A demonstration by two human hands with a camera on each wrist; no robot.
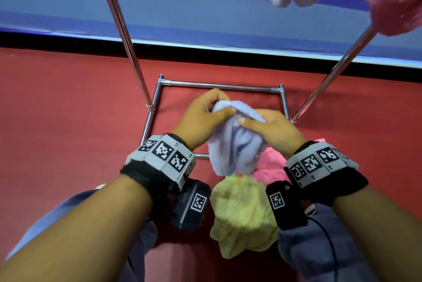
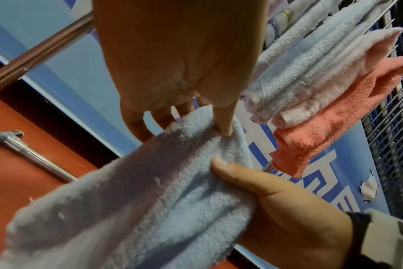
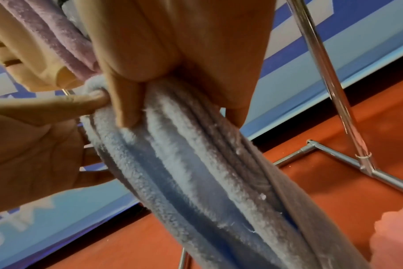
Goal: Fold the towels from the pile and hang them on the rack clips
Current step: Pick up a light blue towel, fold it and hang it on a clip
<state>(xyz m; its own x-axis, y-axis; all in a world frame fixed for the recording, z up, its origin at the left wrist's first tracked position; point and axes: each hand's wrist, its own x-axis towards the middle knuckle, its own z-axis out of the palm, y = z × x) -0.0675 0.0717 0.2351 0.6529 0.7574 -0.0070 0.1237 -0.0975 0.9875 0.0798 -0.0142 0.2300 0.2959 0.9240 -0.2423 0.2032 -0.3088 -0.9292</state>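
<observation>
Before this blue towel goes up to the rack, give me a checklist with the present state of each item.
1. Left hand grips the light blue towel: ok.
2. Right hand pinches the same towel: ok.
3. Towel folded neatly: not ok, it hangs bunched in loose layers.
4. Towel lifted off the yellow towel and pink towel in the pile: cannot tell, its lower end overlaps them in the head view.
5. Free clip on the rack: cannot tell, hung towels hide the clips.
</observation>
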